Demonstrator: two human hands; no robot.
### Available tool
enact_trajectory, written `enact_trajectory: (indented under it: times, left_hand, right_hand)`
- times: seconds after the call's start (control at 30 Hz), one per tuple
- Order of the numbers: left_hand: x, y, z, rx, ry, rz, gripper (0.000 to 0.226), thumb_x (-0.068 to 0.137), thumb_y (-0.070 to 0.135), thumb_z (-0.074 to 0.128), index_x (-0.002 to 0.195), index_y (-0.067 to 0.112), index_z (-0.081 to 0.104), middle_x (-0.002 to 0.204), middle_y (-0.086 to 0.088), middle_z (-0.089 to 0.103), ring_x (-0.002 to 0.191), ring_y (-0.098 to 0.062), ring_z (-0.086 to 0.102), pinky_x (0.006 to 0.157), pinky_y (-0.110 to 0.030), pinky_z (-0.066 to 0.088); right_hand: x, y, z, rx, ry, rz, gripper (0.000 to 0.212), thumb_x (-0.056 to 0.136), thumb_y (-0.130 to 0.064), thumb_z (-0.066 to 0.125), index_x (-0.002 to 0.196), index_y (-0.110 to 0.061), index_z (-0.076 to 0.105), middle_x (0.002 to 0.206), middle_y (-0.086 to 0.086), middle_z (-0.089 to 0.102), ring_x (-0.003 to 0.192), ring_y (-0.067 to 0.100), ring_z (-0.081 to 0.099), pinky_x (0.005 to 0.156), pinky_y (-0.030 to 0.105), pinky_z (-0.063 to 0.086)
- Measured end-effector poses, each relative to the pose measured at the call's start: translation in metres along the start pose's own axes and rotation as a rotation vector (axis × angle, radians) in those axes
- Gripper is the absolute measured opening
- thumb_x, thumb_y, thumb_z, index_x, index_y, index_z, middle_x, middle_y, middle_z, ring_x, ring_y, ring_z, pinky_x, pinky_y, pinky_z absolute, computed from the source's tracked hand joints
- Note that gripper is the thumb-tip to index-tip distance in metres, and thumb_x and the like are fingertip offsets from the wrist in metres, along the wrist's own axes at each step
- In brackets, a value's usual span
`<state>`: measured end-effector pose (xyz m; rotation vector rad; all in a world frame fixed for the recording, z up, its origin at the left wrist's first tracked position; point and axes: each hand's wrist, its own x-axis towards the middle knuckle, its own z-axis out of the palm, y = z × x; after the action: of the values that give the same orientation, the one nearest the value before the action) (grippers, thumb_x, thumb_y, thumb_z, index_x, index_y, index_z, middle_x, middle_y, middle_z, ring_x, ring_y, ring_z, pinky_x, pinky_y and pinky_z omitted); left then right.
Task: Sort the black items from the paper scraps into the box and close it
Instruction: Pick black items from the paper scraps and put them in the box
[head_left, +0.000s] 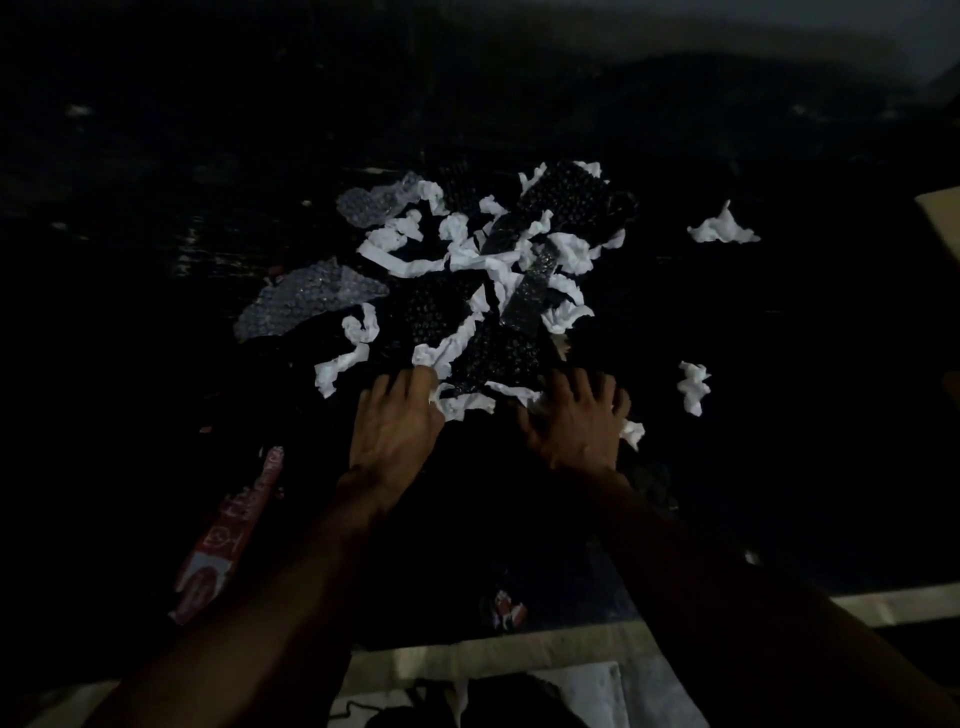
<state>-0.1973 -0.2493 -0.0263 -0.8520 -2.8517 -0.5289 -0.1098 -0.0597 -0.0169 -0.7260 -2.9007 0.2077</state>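
Left hand (397, 421): fingers spread, resting on the pile's near edge, gripping nothing visible.
Right hand (574, 421): also spread and flat.
Black wrap (493, 353): mid-surface, just beyond and between both hands, long axis toward the far edge, paper scraps (415, 265) draped over it.
Nearer hand: about equal.

Dim light covers a dark glossy surface (156, 249), with a pale wall (862, 31) behind at the far right.

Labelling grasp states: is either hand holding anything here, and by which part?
Cannot tell. Left hand and right hand lie palm down, fingers among the nearest paper scraps and bubble wrap; too dark to see any hold.
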Motion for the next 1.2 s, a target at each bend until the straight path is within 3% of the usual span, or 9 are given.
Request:
enact_trajectory:
  times: [0.07, 0.17, 0.43, 0.57, 0.63, 0.77, 0.83, 0.97, 1.2]
  left_hand:
    - [0.003, 0.001, -0.002, -0.031, -0.029, -0.037, 0.060, 0.068, 0.011, 0.067, 0.124, 0.014, 0.045, 0.091, -0.015, 0.065, 0.078, -0.038, 0.058, 0.065, -0.045, 0.049]
    - [0.001, 0.004, -0.002, -0.020, -0.031, -0.022, 0.057, 0.074, 0.021, 0.051, 0.130, 0.013, 0.051, 0.097, -0.014, 0.060, 0.086, -0.037, 0.055, 0.070, -0.046, 0.048]
    - [-0.008, 0.008, 0.009, -0.055, 0.033, -0.092, 0.058, 0.075, 0.058, 0.064, 0.109, 0.010, 0.056, 0.130, -0.018, 0.043, 0.109, -0.035, 0.041, 0.087, -0.045, 0.039]
    - [-0.001, 0.006, 0.009, -0.042, 0.013, -0.083, 0.040, 0.083, 0.039, 0.043, 0.100, 0.006, 0.055, 0.115, -0.016, 0.058, 0.098, -0.039, 0.051, 0.074, -0.049, 0.050]
    - [0.006, 0.002, 0.007, -0.075, 0.014, -0.026, 0.037, 0.077, 0.030, 0.042, 0.098, 0.003, 0.056, 0.101, -0.017, 0.060, 0.088, -0.039, 0.055, 0.072, -0.049, 0.052]
    - [0.019, -0.003, -0.003, -0.168, -0.012, -0.056, 0.036, 0.073, 0.021, 0.046, 0.102, 0.002, 0.057, 0.090, -0.019, 0.063, 0.082, -0.040, 0.057, 0.076, -0.043, 0.048]
    - [0.024, -0.003, -0.004, -0.204, -0.042, -0.097, 0.040, 0.074, 0.013, 0.053, 0.114, 0.007, 0.055, 0.098, -0.018, 0.064, 0.088, -0.040, 0.057, 0.081, -0.043, 0.047]
    - [0.029, -0.003, 0.005, -0.157, -0.029, -0.133, 0.039, 0.077, 0.022, 0.039, 0.106, 0.017, 0.064, 0.094, -0.015, 0.060, 0.083, -0.039, 0.056, 0.079, -0.045, 0.048]
    - [0.019, 0.014, 0.008, -0.108, -0.010, -0.226, 0.040, 0.074, 0.053, 0.049, 0.096, 0.020, 0.055, 0.103, -0.009, 0.050, 0.097, -0.030, 0.045, 0.080, -0.042, 0.039]
  right_hand:
    - [-0.007, 0.001, 0.000, -0.006, 0.012, 0.027, 0.065, 0.079, -0.077, 0.033, 0.123, -0.033, 0.054, 0.132, 0.004, 0.048, 0.124, 0.034, 0.035, 0.103, 0.054, 0.021]
    - [-0.014, 0.004, 0.007, 0.140, 0.000, 0.062, 0.055, 0.083, -0.069, 0.039, 0.126, -0.038, 0.053, 0.142, 0.016, 0.038, 0.130, 0.039, 0.031, 0.106, 0.056, 0.027]
    - [0.008, -0.007, 0.001, 0.519, 0.111, 0.113, 0.040, 0.089, -0.031, 0.044, 0.088, 0.004, 0.064, 0.107, 0.024, 0.058, 0.100, 0.040, 0.057, 0.091, 0.041, 0.044]
    - [0.026, -0.029, -0.017, 0.553, 0.221, 0.029, 0.032, 0.091, -0.017, 0.046, 0.117, -0.004, 0.057, 0.123, 0.018, 0.052, 0.111, 0.031, 0.052, 0.098, 0.036, 0.043]
    - [0.034, -0.036, -0.019, 0.483, 0.139, -0.095, 0.053, 0.086, -0.005, 0.049, 0.137, -0.020, 0.048, 0.142, 0.016, 0.040, 0.123, 0.034, 0.044, 0.101, 0.040, 0.040]
    - [0.038, -0.030, 0.001, 0.215, -0.165, -0.233, 0.055, 0.087, -0.045, 0.031, 0.140, -0.037, 0.041, 0.158, 0.010, 0.021, 0.140, 0.038, 0.025, 0.112, 0.054, 0.024]
    - [0.035, -0.027, 0.011, 0.244, -0.170, -0.244, 0.054, 0.087, -0.053, 0.035, 0.132, -0.028, 0.052, 0.153, 0.009, 0.033, 0.138, 0.036, 0.030, 0.112, 0.054, 0.025]
    - [0.040, -0.015, 0.022, 0.386, 0.055, -0.225, 0.025, 0.083, -0.029, 0.060, 0.098, -0.009, 0.067, 0.121, 0.011, 0.061, 0.116, 0.036, 0.052, 0.106, 0.039, 0.034]
    - [0.045, -0.011, 0.020, 0.481, 0.101, -0.242, 0.034, 0.074, -0.021, 0.059, 0.106, -0.011, 0.057, 0.098, 0.009, 0.059, 0.098, 0.027, 0.049, 0.093, 0.045, 0.040]
